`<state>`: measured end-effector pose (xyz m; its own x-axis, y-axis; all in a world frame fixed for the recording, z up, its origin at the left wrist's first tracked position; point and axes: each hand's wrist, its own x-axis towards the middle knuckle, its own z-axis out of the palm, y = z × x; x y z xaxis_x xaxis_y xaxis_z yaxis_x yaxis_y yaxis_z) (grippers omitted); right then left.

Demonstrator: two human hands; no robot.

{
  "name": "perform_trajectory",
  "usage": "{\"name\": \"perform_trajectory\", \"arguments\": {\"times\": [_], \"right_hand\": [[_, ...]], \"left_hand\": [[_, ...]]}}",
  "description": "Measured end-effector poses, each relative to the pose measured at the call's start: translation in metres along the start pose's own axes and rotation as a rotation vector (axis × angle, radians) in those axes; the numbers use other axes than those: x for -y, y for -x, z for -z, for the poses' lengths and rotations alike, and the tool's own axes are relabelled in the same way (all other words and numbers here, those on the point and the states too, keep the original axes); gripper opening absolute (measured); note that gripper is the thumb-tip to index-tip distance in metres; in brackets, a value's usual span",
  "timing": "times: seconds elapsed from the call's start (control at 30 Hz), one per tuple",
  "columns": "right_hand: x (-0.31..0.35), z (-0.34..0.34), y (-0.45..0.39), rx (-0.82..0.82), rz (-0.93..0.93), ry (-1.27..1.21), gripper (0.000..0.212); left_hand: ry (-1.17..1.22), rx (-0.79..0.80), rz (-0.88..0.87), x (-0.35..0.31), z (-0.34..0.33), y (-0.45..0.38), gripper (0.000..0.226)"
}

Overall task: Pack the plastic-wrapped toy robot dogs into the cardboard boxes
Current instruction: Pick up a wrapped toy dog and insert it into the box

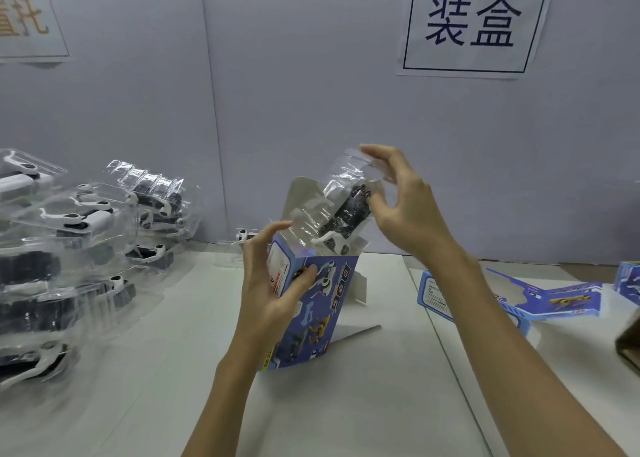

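Observation:
My left hand (pixel 273 283) grips a blue printed cardboard box (pixel 311 311), tilted with its open top flaps up and its lower end on the white table. A toy robot dog in a clear plastic shell (pixel 343 210) sticks halfway out of the box's open top. My right hand (pixel 398 207) holds the shell's upper end, fingers curled over its clear edge and thumb on its side. The dog's black body and white legs show through the plastic.
Piles of several plastic-wrapped robot dogs (pixel 69 248) fill the table's left side, with another pile (pixel 156 207) behind. Flat, unfolded blue boxes (pixel 502 300) lie on the right, one more at the right edge (pixel 628 280). A grey partition wall with paper signs stands behind.

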<state>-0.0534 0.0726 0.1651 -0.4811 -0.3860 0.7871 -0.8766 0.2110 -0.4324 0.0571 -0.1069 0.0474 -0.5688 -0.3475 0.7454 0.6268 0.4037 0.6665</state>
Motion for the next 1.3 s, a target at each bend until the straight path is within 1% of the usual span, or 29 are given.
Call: {"name": "perform_trajectory", "arguments": {"times": [0.17,0.27,0.33,0.4,0.47,0.5,0.53,0.57,0.63,0.67,0.7,0.73,0.77,0.8,0.83,0.9,0.97,1.0,1.1,1.2,1.23,1.27,1.3], "right_hand": [[0.007,-0.021,0.01,-0.076,0.053,0.002,0.059],[0.015,-0.028,0.012,-0.121,0.075,0.018,0.055],[0.02,-0.03,0.011,-0.117,0.109,0.048,0.054],[0.027,-0.036,0.017,-0.001,0.123,0.036,0.05],[0.031,-0.048,0.035,0.18,0.136,0.044,0.045],[0.03,-0.055,0.048,0.249,0.138,0.048,0.045],[0.029,-0.061,0.058,0.284,0.135,0.022,0.046],[0.027,-0.065,0.066,0.285,0.109,-0.047,0.048],[0.02,-0.065,0.072,0.184,0.011,-0.288,0.047],[0.016,-0.064,0.073,0.074,-0.016,-0.369,0.044],[0.012,-0.061,0.074,-0.07,-0.027,-0.363,0.041],[0.007,-0.059,0.076,-0.206,-0.036,-0.298,0.037],[0.001,-0.056,0.078,-0.298,-0.061,-0.245,0.033],[-0.005,-0.052,0.08,-0.329,-0.104,-0.237,0.029],[-0.01,-0.047,0.081,-0.305,-0.168,-0.283,0.025],[-0.015,-0.042,0.083,-0.169,-0.316,-0.412,0.022],[-0.013,-0.041,0.083,-0.065,-0.353,-0.486,0.029],[-0.01,-0.042,0.082,-0.053,-0.328,-0.512,0.03],[-0.005,-0.042,0.081,-0.048,-0.265,-0.534,0.028],[-0.011,-0.043,0.091,-0.035,-0.312,-0.469,0.027],[-0.013,-0.043,0.097,-0.073,-0.328,-0.472,0.026],[-0.014,-0.043,0.101,-0.129,-0.35,-0.491,0.03],[-0.015,-0.041,0.104,-0.192,-0.375,-0.51,0.038]], "left_hand": [[-0.091,-0.042,-0.039,0.001,0.001,0.002,0.054],[-0.18,-0.022,-0.04,0.002,-0.002,0.001,0.048],[-0.239,-0.023,-0.092,0.004,-0.005,0.0,0.047],[-0.235,-0.036,-0.097,0.005,-0.007,0.001,0.058],[-0.177,-0.041,-0.08,0.005,-0.007,0.001,0.074],[-0.163,-0.043,-0.08,0.006,-0.006,0.002,0.079],[-0.164,-0.051,-0.081,0.006,-0.005,0.001,0.081],[-0.167,-0.058,-0.081,0.006,-0.004,0.001,0.082],[-0.164,-0.068,-0.08,0.006,-0.004,0.001,0.083],[-0.164,-0.076,-0.073,0.005,-0.005,0.001,0.083],[-0.161,-0.084,-0.062,0.003,-0.007,0.001,0.084],[-0.15,-0.09,-0.051,0.002,-0.008,0.001,0.084],[-0.122,-0.096,-0.037,0.001,-0.009,0.001,0.085],[-0.075,-0.107,-0.019,0.0,-0.011,0.001,0.084],[-0.011,-0.123,-0.002,-0.002,-0.013,0.002,0.08],[0.129,-0.164,0.038,-0.005,-0.018,0.002,0.067],[0.27,-0.181,0.121,-0.008,-0.023,0.003,0.056],[0.331,-0.177,0.168,-0.008,-0.026,0.004,0.052],[0.432,-0.127,0.264,-0.005,-0.035,0.009,0.04],[0.38,-0.051,0.244,0.0,-0.042,0.014,0.034],[0.359,-0.026,0.24,0.001,-0.043,0.016,0.032],[0.332,0.0,0.232,0.003,-0.044,0.016,0.031],[0.283,0.024,0.215,0.003,-0.045,0.017,0.032]]}}
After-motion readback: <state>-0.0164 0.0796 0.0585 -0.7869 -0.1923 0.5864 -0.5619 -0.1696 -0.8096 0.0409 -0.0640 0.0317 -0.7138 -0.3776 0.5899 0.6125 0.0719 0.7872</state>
